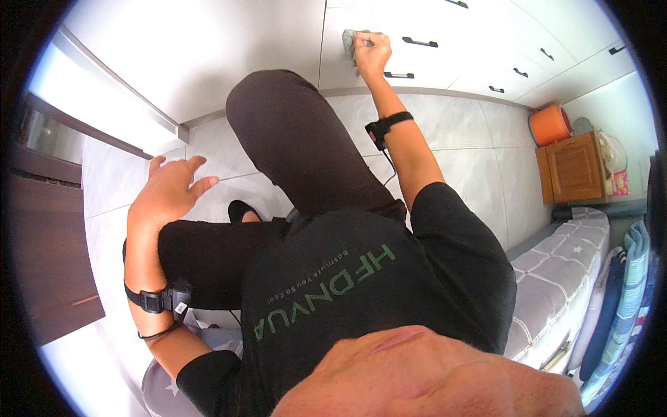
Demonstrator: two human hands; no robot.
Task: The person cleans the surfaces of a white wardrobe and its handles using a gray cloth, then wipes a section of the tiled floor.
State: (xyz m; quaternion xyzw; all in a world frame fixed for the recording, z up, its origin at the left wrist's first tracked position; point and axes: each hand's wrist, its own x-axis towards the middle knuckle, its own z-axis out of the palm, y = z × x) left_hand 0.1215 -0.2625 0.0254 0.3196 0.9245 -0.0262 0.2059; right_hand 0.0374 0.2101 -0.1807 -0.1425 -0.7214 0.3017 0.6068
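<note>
My right hand [373, 52] is closed on a crumpled grey cloth [349, 43], which lies against the white front of a drawer [338, 65]. Black bar handles [420, 41] sit just to the right of that hand, one of them near its wrist. My left hand [169, 187] is empty, its fingers spread, over my bent left knee and above the floor. Each forearm wears a black strap with a small device. Part of the cloth is hidden behind my right fingers.
Grey tiles [458, 120] cover the floor. A white panel edge [182, 133] and dark brown wood [52, 250] stand left. On the right are an orange container [550, 125], a small wooden cabinet [576, 167] and a bed with a grey patterned cover [557, 260].
</note>
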